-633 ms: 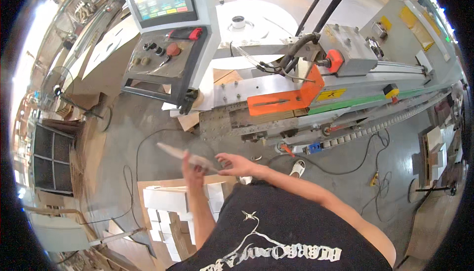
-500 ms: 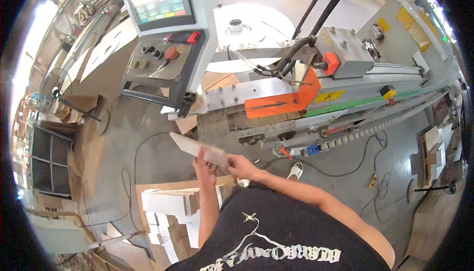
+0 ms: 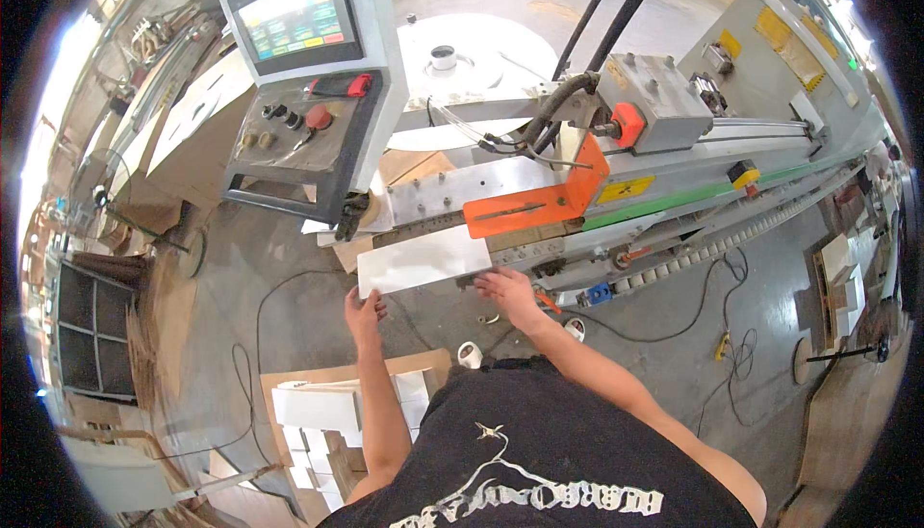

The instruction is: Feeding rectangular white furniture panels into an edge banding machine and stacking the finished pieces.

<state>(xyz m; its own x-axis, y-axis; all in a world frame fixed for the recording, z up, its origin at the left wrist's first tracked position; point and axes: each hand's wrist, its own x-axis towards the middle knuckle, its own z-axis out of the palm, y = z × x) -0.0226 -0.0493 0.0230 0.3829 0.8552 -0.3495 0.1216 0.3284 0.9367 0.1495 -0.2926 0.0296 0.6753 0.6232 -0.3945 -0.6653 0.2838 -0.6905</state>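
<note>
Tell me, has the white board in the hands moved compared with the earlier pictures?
Yes. The white board has gone up, away from the body, toward the machine's orange guard. It now lies flat at the machine's front edge, held by both hands.

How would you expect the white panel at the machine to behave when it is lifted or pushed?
The white panel looks stiff: it stays flat between the left hand and right hand. Being thin, it is probably light. Its smooth face may slide easily along the machine bed.
</note>
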